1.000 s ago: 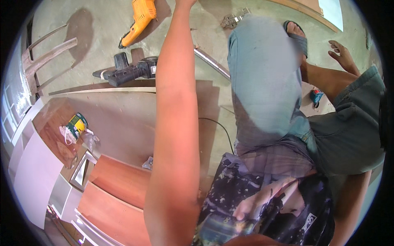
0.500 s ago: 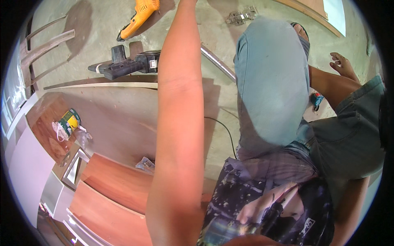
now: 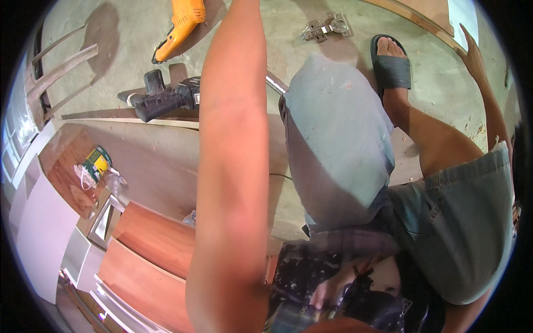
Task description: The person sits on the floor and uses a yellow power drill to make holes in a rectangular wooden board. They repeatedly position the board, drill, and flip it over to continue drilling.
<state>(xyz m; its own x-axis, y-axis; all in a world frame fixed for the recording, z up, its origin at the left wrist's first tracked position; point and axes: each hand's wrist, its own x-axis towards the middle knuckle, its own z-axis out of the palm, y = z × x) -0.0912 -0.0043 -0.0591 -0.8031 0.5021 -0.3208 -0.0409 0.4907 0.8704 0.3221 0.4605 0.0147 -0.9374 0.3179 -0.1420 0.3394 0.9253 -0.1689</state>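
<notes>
Head view: at the upper right, a wood-edged panel (image 3: pixel 432 13) lay on the floor (image 3: pixel 277 47), running out past the top edge, with a pale blue sheet (image 3: pixel 463 12) beside it. The right grip (image 3: pixel 471 54) was spread at the panel's near corner, fingers stretched out; whether it touched could not be told. The left forearm (image 3: pixel 233 139) rose through the middle and beyond the top edge, so I could not tell the state of the left grip. Between forearm and panel lay a metal cabinet hinge (image 3: pixel 336 25), near a black sandal (image 3: pixel 392 73) on the person's foot. Left of the forearm lay a yellow power drill (image 3: pixel 186 23) and, nearer the person, a black power tool (image 3: pixel 162 104), partly hidden. Farther out were a green-and-yellow can (image 3: pixel 100 163) and reddish-brown boards (image 3: pixel 145 277).
</notes>
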